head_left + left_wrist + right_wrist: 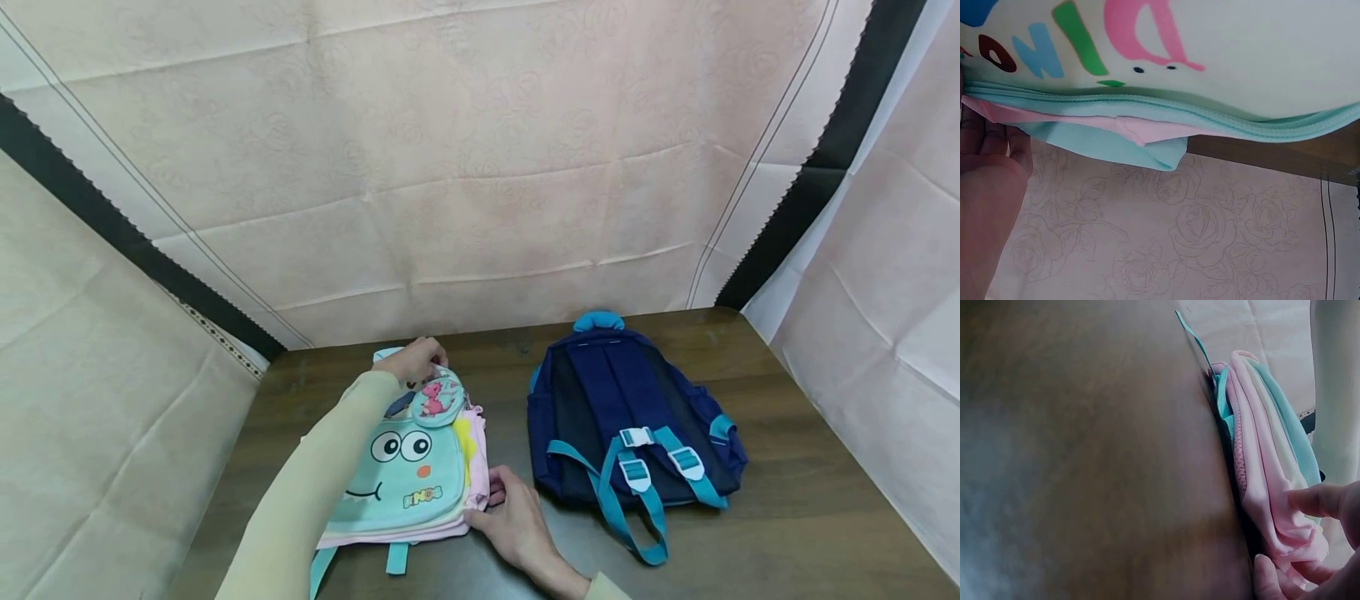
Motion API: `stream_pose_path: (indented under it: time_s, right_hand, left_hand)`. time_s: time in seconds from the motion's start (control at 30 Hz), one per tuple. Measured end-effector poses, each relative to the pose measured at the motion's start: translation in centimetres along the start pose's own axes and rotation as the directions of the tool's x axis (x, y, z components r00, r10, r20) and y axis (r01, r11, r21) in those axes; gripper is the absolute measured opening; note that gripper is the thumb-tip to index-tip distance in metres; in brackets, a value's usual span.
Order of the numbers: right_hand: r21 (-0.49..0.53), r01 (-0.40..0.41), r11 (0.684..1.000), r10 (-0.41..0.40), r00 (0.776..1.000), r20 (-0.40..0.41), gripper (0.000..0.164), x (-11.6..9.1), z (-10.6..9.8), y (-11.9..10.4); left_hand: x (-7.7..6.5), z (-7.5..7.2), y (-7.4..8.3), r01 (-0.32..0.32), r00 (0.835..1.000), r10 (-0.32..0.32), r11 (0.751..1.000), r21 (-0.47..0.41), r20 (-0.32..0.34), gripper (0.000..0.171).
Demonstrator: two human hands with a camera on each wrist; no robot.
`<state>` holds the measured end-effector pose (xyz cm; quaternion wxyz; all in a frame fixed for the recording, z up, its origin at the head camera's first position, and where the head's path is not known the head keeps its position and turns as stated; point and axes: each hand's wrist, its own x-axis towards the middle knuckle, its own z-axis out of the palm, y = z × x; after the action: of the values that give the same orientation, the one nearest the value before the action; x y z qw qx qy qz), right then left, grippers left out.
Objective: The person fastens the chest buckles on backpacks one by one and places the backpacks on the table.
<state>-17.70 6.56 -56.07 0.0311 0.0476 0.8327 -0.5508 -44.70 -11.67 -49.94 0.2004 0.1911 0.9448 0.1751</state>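
A small mint and pink backpack (442, 500) with a cartoon face lies front up on the table. My left hand (417, 361) reaches across it and grips its top edge. In the left wrist view, the fingers of that hand (994, 162) curl behind the pink edge beside the mint zipper (1147, 106). A round mint patch with a pink dinosaur (437, 400) sits just below the hand. Along the bag's right side, my right hand (517, 517) pinches the pink side fabric (1272, 494), thumb and fingers spread over its folds.
To the right, a dark blue backpack (555, 400) lies with its straps up, light blue webbing and white buckles showing. Both bags rest on a brown wooden table (810, 467). Pale patterned cloth (480, 167) hangs behind and at both sides.
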Motion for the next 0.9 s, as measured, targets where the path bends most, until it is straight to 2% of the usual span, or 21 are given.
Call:
stream_pose_path:
  time_s: [0.27,0.53,0.77,0.9]
  right_hand:
    - [0.082,0.005,0.997,-0.009,0.999,0.045,0.048,-0.1,-0.5,0.2]
    - [0.131,-0.003,0.991,0.000,1.000,0.019,0.053,-0.4,-0.5,0.2]
    - [0.142,-0.030,0.989,0.028,1.000,0.014,0.056,-0.5,-0.6,0.0]
    - [0.148,-0.039,0.988,0.039,0.999,0.004,0.057,-0.7,-0.6,-0.2]
  left_hand:
    - [-0.3,-0.5,0.2,-0.037,0.999,0.037,0.999,0.005,-0.010,0.017]
    - [-0.1,-0.7,0.1,-0.041,0.999,0.042,0.999,0.036,-0.010,0.015]
    - [-0.4,-1.3,0.4,-0.095,0.995,0.094,0.994,0.055,0.009,0.014]
    - [-0.7,-1.6,0.8,-0.082,0.997,0.082,0.995,0.055,-0.001,0.019]
